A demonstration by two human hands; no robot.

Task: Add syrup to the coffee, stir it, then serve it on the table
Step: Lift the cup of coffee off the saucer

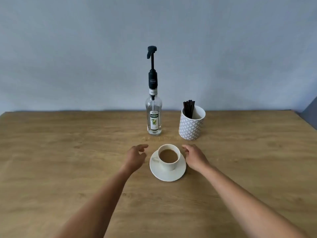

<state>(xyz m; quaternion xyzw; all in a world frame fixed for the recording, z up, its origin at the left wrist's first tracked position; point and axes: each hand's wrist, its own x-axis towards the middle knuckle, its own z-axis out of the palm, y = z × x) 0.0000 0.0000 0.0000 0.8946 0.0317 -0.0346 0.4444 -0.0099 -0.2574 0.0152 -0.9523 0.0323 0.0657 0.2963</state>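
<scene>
While the white ceramic cup of milky coffee (169,164) is sitting on its round white saucer (167,176), I am flanking it with my left hand (135,157) and right hand (193,157), both with relaxed fingers, holding nothing. Farther off, the clear glass pump-topped syrup bottle (154,121) is standing left of the patterned holder of dark stirrers (191,126).

coffee cup (169,166) on saucer (164,177) (handle at 9 o'clock); left hand (137,156) at its 9, right hand (194,156) at 3, both loose; syrup bottle (154,117) at 12, stirrer pot (191,125) at 1.
</scene>
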